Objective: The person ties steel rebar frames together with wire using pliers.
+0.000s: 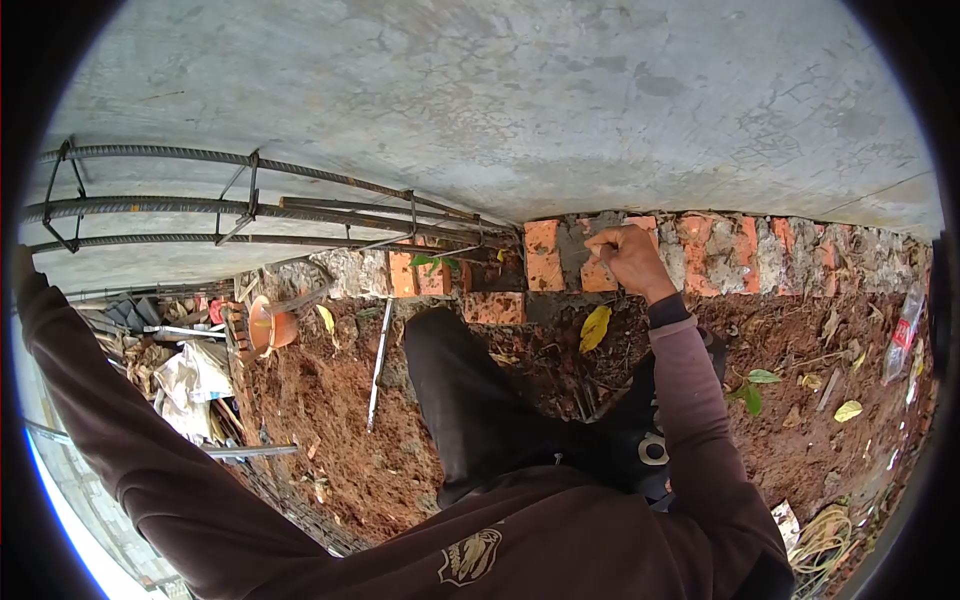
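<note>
My right hand (628,258) is over the row of orange bricks at the foot of the grey wall, its fingers bent together above a brick (598,275). Whether anything is between the fingertips is too small to tell. Grey mortar (573,250) lies just left of the fingers, beside another brick (543,256). My left arm reaches out to the far left, and my left hand (24,262) is a dark blur at the image edge near the ends of the steel rebar (130,205); its fingers cannot be made out.
The rebar cage runs along the wall (480,100) at left. An orange bowl (272,327), a metal strip (380,365) and a yellow leaf (594,328) lie around my legs. At far right is a plastic bottle (904,335); rubble and a white sack (195,380) are at left.
</note>
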`<state>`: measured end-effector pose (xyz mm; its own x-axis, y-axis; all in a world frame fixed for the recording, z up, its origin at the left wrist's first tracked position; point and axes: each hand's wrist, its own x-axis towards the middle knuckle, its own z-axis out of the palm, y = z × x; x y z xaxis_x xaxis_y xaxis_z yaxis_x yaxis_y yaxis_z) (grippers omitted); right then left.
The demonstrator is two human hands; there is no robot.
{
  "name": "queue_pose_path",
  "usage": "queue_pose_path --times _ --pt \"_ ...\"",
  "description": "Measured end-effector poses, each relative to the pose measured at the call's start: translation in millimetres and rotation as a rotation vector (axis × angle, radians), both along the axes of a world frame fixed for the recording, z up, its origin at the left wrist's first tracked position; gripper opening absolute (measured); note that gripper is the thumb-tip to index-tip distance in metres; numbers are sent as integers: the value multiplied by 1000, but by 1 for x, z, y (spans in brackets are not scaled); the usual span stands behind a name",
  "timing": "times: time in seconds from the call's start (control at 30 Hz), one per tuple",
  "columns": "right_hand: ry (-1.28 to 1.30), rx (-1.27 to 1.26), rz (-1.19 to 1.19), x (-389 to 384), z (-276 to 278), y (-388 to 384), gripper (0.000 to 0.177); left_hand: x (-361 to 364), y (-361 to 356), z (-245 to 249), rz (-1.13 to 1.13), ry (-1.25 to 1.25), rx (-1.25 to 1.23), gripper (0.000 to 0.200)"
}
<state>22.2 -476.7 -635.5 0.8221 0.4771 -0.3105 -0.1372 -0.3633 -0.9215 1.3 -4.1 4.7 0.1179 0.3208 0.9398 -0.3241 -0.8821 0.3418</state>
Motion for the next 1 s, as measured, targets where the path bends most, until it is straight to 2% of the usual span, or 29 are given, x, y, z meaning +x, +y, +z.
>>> queue_pose_path --times 0.1,0.13,0.23,0.27,0.3,0.4,0.53,0.73,0.83,1.0 --pt "-18 22 -25 0 21 -3 24 1 6 6 -58 -13 -7 59" --pt "-22 33 -30 -3 25 -2 24 -6 13 6 -76 106 54 60" --pt "-68 268 -162 -6 10 0 21 1 8 2 -142 21 36 62" --pt "-38 216 -174 -6 23 -2 17 3 0 -2 -157 -1 8 64" --pt "-1 221 -216 -10 23 0 17 3 10 2 -104 34 81 66" --pt "64 268 -343 -22 34 12 15 9 18 4 -231 -18 58 66" --pt "39 281 -436 -54 37 26 14 5 -10 -6 -452 -81 -27 68" --pt "25 315 -641 -92 49 57 13 -2 -12 -25 -502 -97 7 64" --pt "-25 332 -670 -96 63 62 14 -13 -10 -39 -525 -102 26 62" --pt "-187 250 -566 -100 102 72 16 -14 -10 -62 -543 -67 60 58"
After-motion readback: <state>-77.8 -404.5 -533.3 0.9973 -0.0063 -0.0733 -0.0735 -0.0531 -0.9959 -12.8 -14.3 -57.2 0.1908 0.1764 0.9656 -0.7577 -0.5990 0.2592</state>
